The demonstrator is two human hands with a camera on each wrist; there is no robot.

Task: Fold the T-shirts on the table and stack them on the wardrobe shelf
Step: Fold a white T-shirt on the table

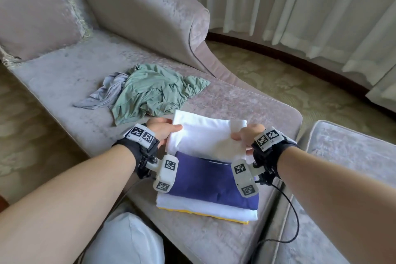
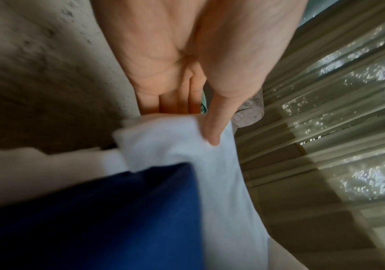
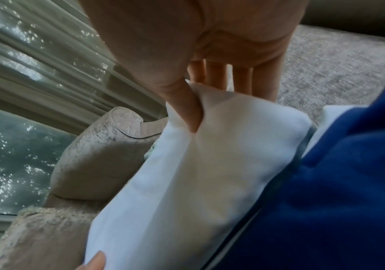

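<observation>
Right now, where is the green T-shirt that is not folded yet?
In the head view, the green T-shirt lies crumpled on the sofa seat, beyond the left hand, touching a grey garment on its left.

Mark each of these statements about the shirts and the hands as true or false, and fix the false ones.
1. Both hands, left hand and right hand, hold the white T-shirt. True.
2. The blue T-shirt tops a folded stack. True.
3. The green T-shirt is neatly folded. False: it lies crumpled on the chaise.
4. The stack's bottom layer is red. False: a yellow edge shows.
</observation>
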